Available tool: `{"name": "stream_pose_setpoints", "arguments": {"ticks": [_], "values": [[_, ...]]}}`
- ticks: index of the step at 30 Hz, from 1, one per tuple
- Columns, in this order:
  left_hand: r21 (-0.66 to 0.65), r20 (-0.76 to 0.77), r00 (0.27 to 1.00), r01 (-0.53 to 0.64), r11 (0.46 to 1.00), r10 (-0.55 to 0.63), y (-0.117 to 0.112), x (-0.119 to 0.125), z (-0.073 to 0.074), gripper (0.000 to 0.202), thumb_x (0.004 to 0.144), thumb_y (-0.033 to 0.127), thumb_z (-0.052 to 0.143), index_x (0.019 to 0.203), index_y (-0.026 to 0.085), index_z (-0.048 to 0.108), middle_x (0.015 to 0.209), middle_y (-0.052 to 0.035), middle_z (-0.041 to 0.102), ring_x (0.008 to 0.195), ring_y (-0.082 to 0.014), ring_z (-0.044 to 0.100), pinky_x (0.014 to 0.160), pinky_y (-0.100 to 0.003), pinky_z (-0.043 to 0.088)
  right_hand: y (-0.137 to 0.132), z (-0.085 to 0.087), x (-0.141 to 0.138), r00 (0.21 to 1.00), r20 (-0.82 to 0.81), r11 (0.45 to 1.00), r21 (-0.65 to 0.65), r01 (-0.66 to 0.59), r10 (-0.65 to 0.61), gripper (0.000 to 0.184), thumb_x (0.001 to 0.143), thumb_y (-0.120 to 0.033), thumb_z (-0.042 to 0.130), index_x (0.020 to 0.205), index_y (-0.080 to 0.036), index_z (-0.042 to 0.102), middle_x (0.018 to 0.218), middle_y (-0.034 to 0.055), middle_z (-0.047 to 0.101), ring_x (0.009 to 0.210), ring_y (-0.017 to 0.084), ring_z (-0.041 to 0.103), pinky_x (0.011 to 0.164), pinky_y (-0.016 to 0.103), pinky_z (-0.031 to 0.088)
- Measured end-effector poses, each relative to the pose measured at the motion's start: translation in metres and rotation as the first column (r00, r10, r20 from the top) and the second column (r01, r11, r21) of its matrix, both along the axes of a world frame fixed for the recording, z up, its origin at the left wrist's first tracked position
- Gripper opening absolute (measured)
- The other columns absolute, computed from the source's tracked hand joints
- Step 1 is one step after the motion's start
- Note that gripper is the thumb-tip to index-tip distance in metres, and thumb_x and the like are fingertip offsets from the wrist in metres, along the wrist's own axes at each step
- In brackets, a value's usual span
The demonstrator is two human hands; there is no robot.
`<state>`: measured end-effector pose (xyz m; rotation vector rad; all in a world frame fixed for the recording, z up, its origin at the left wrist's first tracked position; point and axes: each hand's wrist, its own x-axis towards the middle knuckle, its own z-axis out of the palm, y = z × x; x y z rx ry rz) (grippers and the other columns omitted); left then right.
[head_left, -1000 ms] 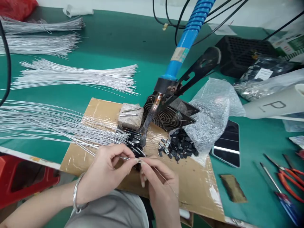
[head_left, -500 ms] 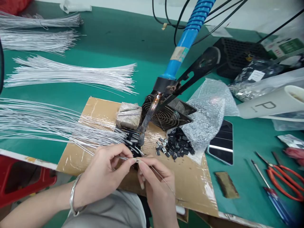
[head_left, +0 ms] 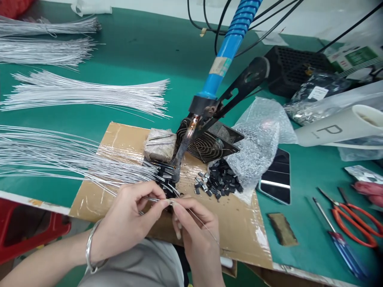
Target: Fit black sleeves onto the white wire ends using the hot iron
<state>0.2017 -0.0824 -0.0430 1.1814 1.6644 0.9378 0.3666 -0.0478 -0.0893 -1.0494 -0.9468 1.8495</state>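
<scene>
My left hand (head_left: 127, 221) is closed in a pinch, thumb against forefinger, on a thin grey wire (head_left: 153, 199). Its tip meets the fingertips of my right hand (head_left: 197, 229), also pinched shut. A fine wire (head_left: 206, 228) runs back from those right fingertips across the palm side of the hand. The exact joint between the fingertips is too small to make out. Just beyond the hands lie the ends of a loose bundle of silver-white wires (head_left: 119, 165) and several small black pieces (head_left: 167, 185), partly hidden by the fingers.
A blue-handled soldering iron (head_left: 214, 75) slants down over the cardboard (head_left: 239, 231). Around it are a small fan (head_left: 206, 145), a worn block (head_left: 160, 149), a heap of black parts (head_left: 223, 179) and bubble wrap (head_left: 263, 131). Rightward lie a phone (head_left: 277, 175), screwdriver (head_left: 338, 237) and orange-handled pliers (head_left: 348, 219).
The whole view has shifted slightly, so the bench things appear a little further left. Both hands keep the same pinch, with hardly any visible movement.
</scene>
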Motion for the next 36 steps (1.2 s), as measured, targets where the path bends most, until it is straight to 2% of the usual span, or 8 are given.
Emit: {"name": "stream_pose_setpoints", "arguments": {"ticks": [7, 13, 16, 19, 22, 26, 29, 36], "values": [[-0.007, -0.018, 1.000, 0.023, 1.000, -0.023, 0.002, 0.000, 0.003, 0.020, 0.094, 0.028, 0.059, 0.081, 0.019, 0.071, 0.070, -0.0023, 0.068, 0.059, -0.0137, 0.048, 0.053, -0.027, 0.033, 0.003, 0.001, 0.001, 0.999, -0.026, 0.999, -0.019, -0.035, 0.034, 0.019, 0.085, -0.039, 0.086, 0.079, -0.022, 0.083, 0.064, -0.0024, 0.060, 0.045, 0.006, 0.047, 0.043, 0.019, 0.036], [-0.025, 0.012, 0.999, 0.054, 0.998, -0.053, 0.002, -0.002, 0.006, 0.019, 0.093, 0.026, 0.060, 0.079, 0.018, 0.070, 0.067, -0.0003, 0.063, 0.057, -0.0123, 0.043, 0.051, -0.026, 0.030, 0.013, 0.003, 0.006, 0.992, -0.039, 0.987, -0.099, -0.124, 0.121, 0.025, 0.078, -0.043, 0.090, 0.074, -0.019, 0.083, 0.057, -0.0022, 0.058, 0.045, 0.007, 0.045, 0.039, 0.019, 0.030], [-0.049, 0.056, 0.996, 0.076, 0.996, -0.073, 0.002, -0.004, 0.007, 0.019, 0.093, 0.026, 0.061, 0.078, 0.018, 0.069, 0.063, 0.0024, 0.056, 0.055, -0.0111, 0.036, 0.050, -0.025, 0.026, 0.015, 0.002, 0.007, 0.986, -0.046, 0.978, -0.128, -0.166, 0.161, 0.024, 0.077, -0.042, 0.090, 0.075, -0.019, 0.084, 0.054, -0.0023, 0.058, 0.044, 0.007, 0.045, 0.038, 0.019, 0.030], [-0.053, 0.076, 0.995, 0.073, 0.996, -0.069, 0.002, -0.005, 0.006, 0.020, 0.092, 0.026, 0.061, 0.076, 0.017, 0.068, 0.061, 0.0032, 0.053, 0.055, -0.0107, 0.034, 0.049, -0.025, 0.025, 0.015, 0.003, 0.004, 0.987, -0.081, 0.976, -0.159, -0.151, 0.139, 0.024, 0.074, -0.043, 0.092, 0.072, -0.020, 0.084, 0.052, -0.0024, 0.058, 0.042, 0.007, 0.043, 0.037, 0.018, 0.029], [-0.021, 0.050, 0.998, 0.025, 0.999, -0.024, 0.001, -0.002, 0.003, 0.020, 0.093, 0.026, 0.061, 0.077, 0.017, 0.070, 0.064, 0.0011, 0.059, 0.055, -0.0107, 0.036, 0.049, -0.025, 0.027, 0.013, 0.005, 0.000, 0.988, -0.118, 0.972, -0.202, -0.119, 0.096, 0.025, 0.072, -0.043, 0.093, 0.069, -0.020, 0.083, 0.052, -0.0030, 0.055, 0.042, 0.006, 0.041, 0.037, 0.017, 0.030], [0.074, 0.020, 0.999, -0.038, 0.997, 0.037, -0.002, 0.003, -0.002, 0.018, 0.093, 0.021, 0.061, 0.078, 0.018, 0.071, 0.066, 0.0005, 0.062, 0.055, -0.0104, 0.041, 0.050, -0.024, 0.032, 0.009, 0.004, -0.003, 0.985, -0.160, 0.968, -0.228, -0.104, 0.068, 0.024, 0.076, -0.042, 0.091, 0.071, -0.020, 0.082, 0.054, -0.0038, 0.054, 0.044, 0.005, 0.039, 0.039, 0.016, 0.033], [0.138, -0.019, 0.998, -0.059, 0.989, 0.062, -0.004, 0.005, -0.005, 0.017, 0.092, 0.017, 0.062, 0.077, 0.018, 0.071, 0.063, 0.0029, 0.059, 0.052, -0.0086, 0.039, 0.047, -0.022, 0.030, 0.006, 0.001, -0.003, 0.984, -0.168, 0.967, -0.237, -0.095, 0.056, 0.022, 0.078, -0.041, 0.090, 0.077, -0.020, 0.084, 0.056, -0.0033, 0.055, 0.045, 0.005, 0.039, 0.040, 0.016, 0.034], [0.183, -0.092, 0.990, -0.092, 0.979, 0.110, -0.006, 0.009, -0.012, 0.015, 0.093, 0.017, 0.064, 0.080, 0.018, 0.072, 0.061, 0.0032, 0.056, 0.053, -0.0092, 0.041, 0.049, -0.022, 0.033, 0.002, -0.001, -0.006, 0.986, -0.163, 0.974, -0.220, -0.055, 0.019, 0.023, 0.079, -0.043, 0.089, 0.077, -0.020, 0.083, 0.056, -0.0035, 0.054, 0.044, 0.006, 0.038, 0.038, 0.017, 0.033]]}}
